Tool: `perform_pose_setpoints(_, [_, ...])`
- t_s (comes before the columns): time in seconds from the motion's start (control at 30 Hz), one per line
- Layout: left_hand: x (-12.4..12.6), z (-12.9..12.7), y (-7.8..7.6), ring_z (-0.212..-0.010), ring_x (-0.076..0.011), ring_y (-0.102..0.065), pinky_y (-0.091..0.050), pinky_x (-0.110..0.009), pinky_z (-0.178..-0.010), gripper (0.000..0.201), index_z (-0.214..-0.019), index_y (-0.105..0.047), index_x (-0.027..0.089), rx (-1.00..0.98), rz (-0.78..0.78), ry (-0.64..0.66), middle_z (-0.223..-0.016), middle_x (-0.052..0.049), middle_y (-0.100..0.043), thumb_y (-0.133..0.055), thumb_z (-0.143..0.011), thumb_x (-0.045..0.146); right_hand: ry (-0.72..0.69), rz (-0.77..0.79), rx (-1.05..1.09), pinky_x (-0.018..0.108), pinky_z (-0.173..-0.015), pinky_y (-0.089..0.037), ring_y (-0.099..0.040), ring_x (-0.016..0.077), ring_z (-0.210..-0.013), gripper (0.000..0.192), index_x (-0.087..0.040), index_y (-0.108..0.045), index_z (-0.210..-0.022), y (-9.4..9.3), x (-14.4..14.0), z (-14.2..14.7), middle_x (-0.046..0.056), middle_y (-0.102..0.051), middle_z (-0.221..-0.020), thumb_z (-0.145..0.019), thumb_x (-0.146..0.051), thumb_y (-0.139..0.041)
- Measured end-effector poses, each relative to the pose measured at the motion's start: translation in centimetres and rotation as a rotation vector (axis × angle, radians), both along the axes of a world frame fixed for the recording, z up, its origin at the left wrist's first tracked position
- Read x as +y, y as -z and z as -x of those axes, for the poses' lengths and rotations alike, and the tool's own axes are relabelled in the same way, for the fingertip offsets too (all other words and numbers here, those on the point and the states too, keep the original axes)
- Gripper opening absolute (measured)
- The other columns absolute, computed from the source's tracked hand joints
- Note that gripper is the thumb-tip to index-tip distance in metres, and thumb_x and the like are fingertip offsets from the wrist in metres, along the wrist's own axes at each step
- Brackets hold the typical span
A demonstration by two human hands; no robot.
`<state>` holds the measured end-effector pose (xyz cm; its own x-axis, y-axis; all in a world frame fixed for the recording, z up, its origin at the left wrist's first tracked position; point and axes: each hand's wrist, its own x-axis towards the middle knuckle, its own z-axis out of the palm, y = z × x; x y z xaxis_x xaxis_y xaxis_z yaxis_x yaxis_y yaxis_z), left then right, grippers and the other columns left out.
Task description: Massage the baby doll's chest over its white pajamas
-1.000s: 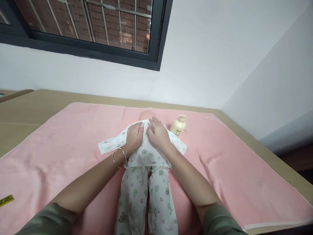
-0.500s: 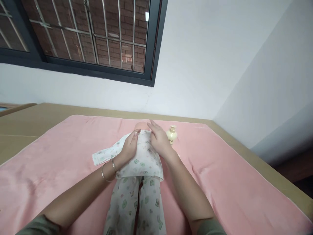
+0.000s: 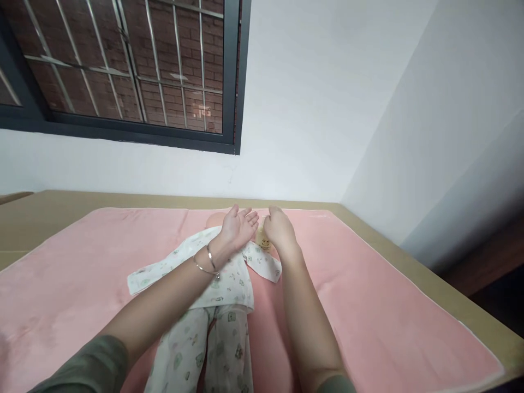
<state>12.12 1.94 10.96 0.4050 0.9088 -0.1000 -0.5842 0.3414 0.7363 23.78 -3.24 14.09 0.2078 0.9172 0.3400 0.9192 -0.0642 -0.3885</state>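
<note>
Pink towel (image 3: 368, 284) covers the tan counter (image 3: 49, 210). Left hand (image 3: 237, 226) lies palm up, fingers spread, above the doll's (image 3: 213, 221) chest. Right hand (image 3: 280, 232) curls over the cream bottle (image 3: 262, 239) just right of the doll; grip indiscernible. Doll supine, white printed pyjamas (image 3: 221, 284). Barred window (image 3: 123, 71) behind the doll, white walls.
</note>
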Motion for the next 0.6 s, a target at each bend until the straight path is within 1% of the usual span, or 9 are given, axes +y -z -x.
perform_pose_setpoints(0.1, [0.1,-1.1,-0.2,-0.134,-0.025,-0.059,-0.053,-0.045,-0.109,0.065,-0.152,-0.034,0.011,-0.091,0.061,-0.007,-0.147,-0.024,-0.053,-0.02,-0.103,0.051,-0.089,0.023,0.048,0.029,-0.103,-0.045,-0.059,0.0237,-0.129,0.052,-0.01,-0.059,-0.137,0.6,0.6,0.1,0.017,-0.062,-0.142,-0.09,-0.007,-0.037])
perform_pose_setpoints(0.17, [-0.1,-1.4,-0.2,-0.131,-0.0258,-0.062,-0.054,-0.045,-0.107,0.069,-0.153,-0.031,0.007,-0.149,0.073,0.008,-0.142,-0.026,-0.056,-0.018,-0.103,0.052,-0.097,0.05,0.057,0.029,-0.101,-0.046,-0.06,0.0237,-0.129,0.053,-0.011,-0.058,-0.139,0.9,0.9,0.3,0.016,-0.062,-0.142,-0.09,-0.008,-0.038])
perform_pose_setpoints(0.23, [-0.3,-1.5,-0.1,-0.13,-0.0274,-0.062,-0.056,-0.045,-0.105,0.072,-0.153,-0.029,0.004,-0.167,0.076,0.02,-0.139,-0.026,-0.058,-0.018,-0.103,0.054,-0.077,0.081,-0.005,0.03,-0.101,-0.046,-0.058,0.0254,-0.132,0.05,-0.008,-0.06,-0.136,1.2,1.1,0.6,0.019,-0.063,-0.14,-0.09,-0.008,-0.04])
perform_pose_setpoints(0.33, [-0.5,-1.1,0.0,-0.13,-0.0304,-0.062,-0.056,-0.049,-0.104,0.073,-0.153,-0.032,0.005,-0.162,0.085,0.04,-0.139,-0.027,-0.058,-0.018,-0.103,0.055,-0.069,0.126,-0.145,0.034,-0.107,-0.042,-0.052,0.0286,-0.139,0.045,-0.005,-0.064,-0.13,1.5,1.4,1.0,0.023,-0.06,-0.143,-0.092,-0.009,-0.04])
perform_pose_setpoints(0.43, [-1.1,0.4,0.5,-0.135,-0.0291,-0.058,-0.054,-0.047,-0.108,0.067,-0.153,-0.037,0.009,-0.174,0.096,0.028,-0.147,-0.026,-0.054,-0.021,-0.103,0.052,-0.062,0.134,-0.227,0.039,-0.115,-0.036,-0.046,0.0306,-0.143,0.044,-0.003,-0.066,-0.128,1.7,1.7,1.3,0.024,-0.054,-0.148,-0.094,-0.01,-0.038])
perform_pose_setpoints(0.53, [-2.6,3.0,1.2,-0.141,-0.0256,-0.053,-0.052,-0.043,-0.111,0.059,-0.15,-0.045,0.017,-0.181,0.085,-0.025,-0.153,-0.02,-0.051,-0.028,-0.102,0.047,-0.052,0.144,-0.244,0.044,-0.119,-0.032,-0.042,0.0302,-0.147,0.048,-0.004,-0.061,-0.133,1.7,1.9,1.3,0.023,-0.05,-0.152,-0.093,-0.008,-0.035])
perform_pose_setpoints(0.6, [-3.8,4.9,1.5,-0.142,-0.0249,-0.052,-0.05,-0.043,-0.112,0.056,-0.147,-0.049,0.018,-0.166,0.085,-0.042,-0.152,-0.019,-0.053,-0.031,-0.101,0.044,-0.039,0.151,-0.251,0.047,-0.119,-0.031,-0.039,0.0298,-0.149,0.051,-0.006,-0.059,-0.137,1.7,2.0,1.4,0.021,-0.049,-0.154,-0.093,-0.007,-0.033])
